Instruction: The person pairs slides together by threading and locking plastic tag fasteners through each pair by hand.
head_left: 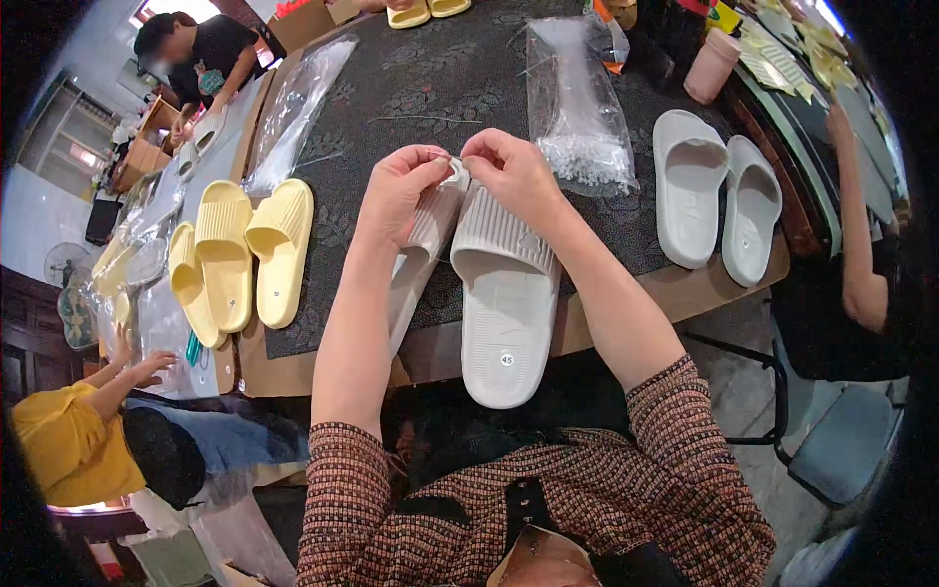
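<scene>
A pair of grey slide sandals lies in front of me on the dark table mat, toes pointing away. The right slide point(504, 313) shows whole, its heel past the table's near edge; the left slide point(416, 269) is partly covered by my left forearm. Over their toe ends my left hand point(401, 191) and my right hand point(516, 176) meet, both closed in a pinch. Between the fingertips shows a bit of a thin strand point(450, 157); the rest of it is hidden. My right wrist is just above the right slide's ribbed strap.
Yellow slides point(225, 259) stand at left, another grey pair point(690, 191) at right. A clear bag of thin white plastic pieces point(582, 117), a plastic bag point(298, 112) and a pink cup point(712, 67) lie beyond. Co-workers sit left and right; a chair point(843, 445) is at right.
</scene>
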{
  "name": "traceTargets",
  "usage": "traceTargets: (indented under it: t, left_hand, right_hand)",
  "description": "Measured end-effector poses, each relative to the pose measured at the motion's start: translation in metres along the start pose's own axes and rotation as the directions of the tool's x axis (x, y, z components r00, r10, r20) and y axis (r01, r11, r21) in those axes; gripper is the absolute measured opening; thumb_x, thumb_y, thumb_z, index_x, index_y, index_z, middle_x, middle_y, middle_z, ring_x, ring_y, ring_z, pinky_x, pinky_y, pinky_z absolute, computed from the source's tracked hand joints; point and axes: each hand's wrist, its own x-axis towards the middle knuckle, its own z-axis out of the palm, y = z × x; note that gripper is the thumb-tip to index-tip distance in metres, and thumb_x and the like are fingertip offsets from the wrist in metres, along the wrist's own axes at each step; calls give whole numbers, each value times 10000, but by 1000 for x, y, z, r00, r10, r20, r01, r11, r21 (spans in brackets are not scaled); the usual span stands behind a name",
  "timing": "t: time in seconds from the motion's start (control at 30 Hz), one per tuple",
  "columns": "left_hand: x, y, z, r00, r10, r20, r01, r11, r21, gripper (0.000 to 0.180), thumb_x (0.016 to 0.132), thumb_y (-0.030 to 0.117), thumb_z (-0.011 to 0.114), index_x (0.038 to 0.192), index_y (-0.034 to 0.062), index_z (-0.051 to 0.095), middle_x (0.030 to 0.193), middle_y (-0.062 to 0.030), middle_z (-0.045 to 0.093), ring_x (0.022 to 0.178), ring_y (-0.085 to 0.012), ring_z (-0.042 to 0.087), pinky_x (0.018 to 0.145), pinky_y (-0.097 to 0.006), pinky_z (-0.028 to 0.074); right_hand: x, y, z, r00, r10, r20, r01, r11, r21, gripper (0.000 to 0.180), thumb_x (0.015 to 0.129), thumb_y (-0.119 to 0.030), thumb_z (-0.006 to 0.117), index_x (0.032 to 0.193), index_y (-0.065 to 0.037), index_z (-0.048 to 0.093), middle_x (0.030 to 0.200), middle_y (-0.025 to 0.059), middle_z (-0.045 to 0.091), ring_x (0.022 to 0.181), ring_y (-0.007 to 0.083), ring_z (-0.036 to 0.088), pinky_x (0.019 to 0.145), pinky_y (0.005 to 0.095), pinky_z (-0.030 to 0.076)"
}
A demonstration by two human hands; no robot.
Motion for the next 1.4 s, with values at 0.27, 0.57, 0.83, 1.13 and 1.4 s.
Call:
traceTargets:
  t: [0.27,0.57,0.83,1.13,1.4]
  left_hand:
    - [3,-7,-5,1000,-10,19,11,999,-35,97,809,13,642,905,23,634,826,-33,635,757,-101,592,701,-226,484]
    - [0,-10,3,999,-39,17,37,995,92,88,809,43,648,896,25,640,827,-15,631,720,-71,561,649,-211,453]
    - [-1,-8,3,998,53,26,-53,999,-10,83,845,77,623,914,33,606,827,-39,629,756,-100,585,695,-231,470]
    - [-2,-7,4,996,63,58,-64,998,13,92,873,101,602,922,22,602,827,-49,632,768,-112,596,703,-238,482]
    - [0,-12,3,991,103,85,-108,992,65,95,871,84,607,942,24,583,847,-46,626,767,-110,595,696,-228,483]
  right_hand:
    - [-3,-3,-2,1000,-15,-13,13,991,-136,138,823,-129,593,870,-1,618,745,89,650,673,139,604,635,282,478]
    - [-6,-8,-1,999,-49,-24,44,986,-161,154,810,-143,574,858,-2,615,789,184,646,769,345,638,680,403,498]
    - [-6,-6,1,999,-28,-29,22,983,-181,139,808,-131,577,864,-8,612,755,132,654,695,232,638,647,331,491]
    - [-5,-4,3,994,-103,-36,97,984,-148,153,813,-137,598,889,-5,611,787,118,663,702,208,640,654,317,494]
    - [-5,-1,3,983,-183,-10,180,973,-148,133,796,-157,595,828,-30,611,798,140,645,721,310,627,672,397,478]
